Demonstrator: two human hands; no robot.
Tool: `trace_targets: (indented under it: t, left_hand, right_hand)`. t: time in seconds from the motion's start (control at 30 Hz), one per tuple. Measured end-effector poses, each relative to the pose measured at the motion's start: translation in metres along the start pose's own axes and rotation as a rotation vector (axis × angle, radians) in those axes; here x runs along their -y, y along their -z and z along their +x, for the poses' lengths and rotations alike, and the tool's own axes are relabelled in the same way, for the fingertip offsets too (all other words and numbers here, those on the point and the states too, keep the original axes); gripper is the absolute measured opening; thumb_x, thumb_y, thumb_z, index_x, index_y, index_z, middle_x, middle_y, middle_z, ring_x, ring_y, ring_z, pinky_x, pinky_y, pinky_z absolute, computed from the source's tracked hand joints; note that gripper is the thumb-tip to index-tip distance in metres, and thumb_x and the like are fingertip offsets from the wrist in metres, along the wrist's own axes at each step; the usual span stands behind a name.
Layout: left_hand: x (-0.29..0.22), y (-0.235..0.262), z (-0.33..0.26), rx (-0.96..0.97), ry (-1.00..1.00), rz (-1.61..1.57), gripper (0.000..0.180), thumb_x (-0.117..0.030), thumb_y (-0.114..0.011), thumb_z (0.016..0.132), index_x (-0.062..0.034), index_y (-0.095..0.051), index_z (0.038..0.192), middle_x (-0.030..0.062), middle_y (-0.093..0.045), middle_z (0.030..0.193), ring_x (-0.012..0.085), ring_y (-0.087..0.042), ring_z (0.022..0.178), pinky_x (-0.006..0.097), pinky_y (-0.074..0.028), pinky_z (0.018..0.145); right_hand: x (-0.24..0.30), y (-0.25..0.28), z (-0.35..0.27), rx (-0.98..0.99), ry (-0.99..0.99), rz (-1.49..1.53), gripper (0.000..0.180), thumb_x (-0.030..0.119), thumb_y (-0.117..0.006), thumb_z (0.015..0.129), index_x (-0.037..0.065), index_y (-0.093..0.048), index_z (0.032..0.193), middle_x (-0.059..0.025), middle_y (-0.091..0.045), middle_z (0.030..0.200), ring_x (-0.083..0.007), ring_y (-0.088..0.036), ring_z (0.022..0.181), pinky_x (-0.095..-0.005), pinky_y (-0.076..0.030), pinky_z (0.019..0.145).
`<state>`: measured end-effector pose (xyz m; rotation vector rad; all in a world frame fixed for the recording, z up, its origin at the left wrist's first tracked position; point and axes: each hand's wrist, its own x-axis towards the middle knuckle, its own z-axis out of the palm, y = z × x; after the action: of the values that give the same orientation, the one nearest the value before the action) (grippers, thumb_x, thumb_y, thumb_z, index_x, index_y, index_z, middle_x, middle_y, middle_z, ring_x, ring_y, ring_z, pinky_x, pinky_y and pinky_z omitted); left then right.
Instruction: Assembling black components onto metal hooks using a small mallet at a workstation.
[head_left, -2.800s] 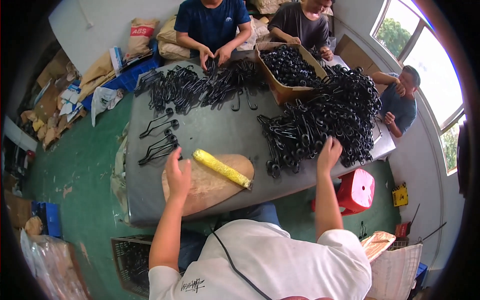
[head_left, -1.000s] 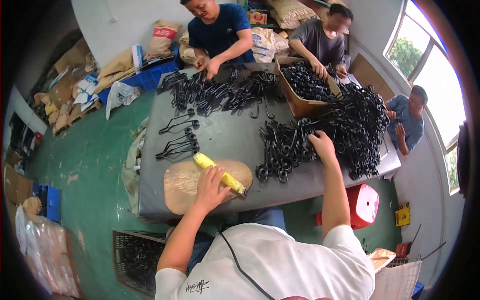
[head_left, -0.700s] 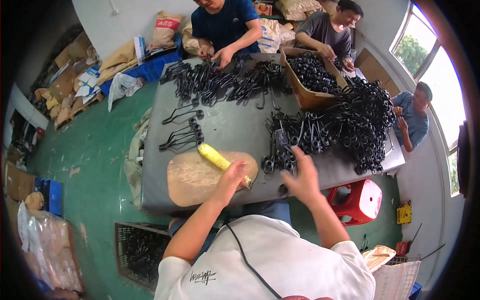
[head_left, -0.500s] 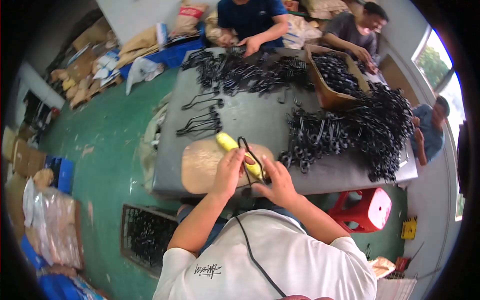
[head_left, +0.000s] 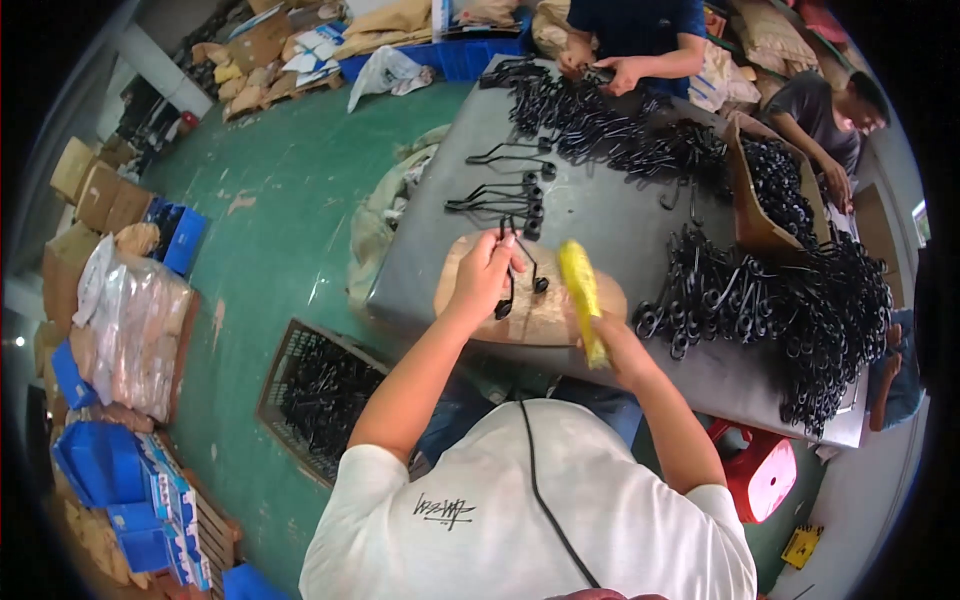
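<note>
Now the left hand (head_left: 485,275) is closing around a black wire piece (head_left: 520,262), holding it over the brown board (head_left: 540,310) that is lying on the grey table (head_left: 610,215). Just beside it, the right hand (head_left: 612,345) is gripping the lower end of a yellow tool (head_left: 581,297), which is slanting across the board's right part. Beyond the board, sorted wire pieces (head_left: 505,195) are lying in a short row; to the board's right, a tangled black heap (head_left: 780,310) is covering the table. At the table's far edge, another person's hands (head_left: 600,68) are working.
</note>
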<state>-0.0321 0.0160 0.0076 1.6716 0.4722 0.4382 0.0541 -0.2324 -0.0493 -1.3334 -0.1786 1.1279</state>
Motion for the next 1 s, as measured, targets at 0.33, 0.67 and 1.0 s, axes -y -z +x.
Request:
trace_targets:
  t: [0.33, 0.67, 1.0]
  left_hand:
    - [0.0, 0.021, 0.019, 0.019, -0.2, 0.468, 0.027, -0.029, -0.056, 0.102, -0.0033, -0.062, 0.107, 0.008, -0.066, 0.076, 0.0163, -0.062, 0.07, 0.032, -0.05, 0.067]
    - [-0.004, 0.01, 0.004, 0.021, -0.313, 0.392, 0.02, -0.018, -0.058, 0.099, -0.0024, -0.063, 0.11, 0.011, -0.069, 0.092, 0.0215, -0.064, 0.077, 0.034, -0.052, 0.068]
    - [-0.024, -0.03, -0.028, 0.015, -0.291, 0.17, 0.021, -0.013, -0.07, 0.092, 0.0012, -0.055, 0.096, 0.0124, -0.064, 0.082, 0.0183, -0.069, 0.072, 0.03, -0.053, 0.062]
  right_hand:
    - [0.054, -0.045, -0.054, -0.271, 0.515, -0.603, 0.074, 0.012, -0.057, 0.096, 0.007, -0.015, 0.156, -0.0199, -0.062, 0.119, -0.03, -0.065, 0.1, -0.0374, -0.05, 0.088]
    - [0.009, -0.038, 0.014, -0.116, 0.137, -0.656, 0.067, 0.015, -0.059, 0.094, 0.01, -0.029, 0.154, -0.0246, -0.067, 0.111, -0.0315, -0.068, 0.098, -0.0371, -0.051, 0.085]
    - [0.069, -0.055, -0.073, -0.534, 0.652, -0.626, 0.065, 0.002, -0.056, 0.096, 0.005, -0.028, 0.154, -0.0204, -0.052, 0.14, -0.025, -0.057, 0.122, -0.0317, -0.044, 0.101]
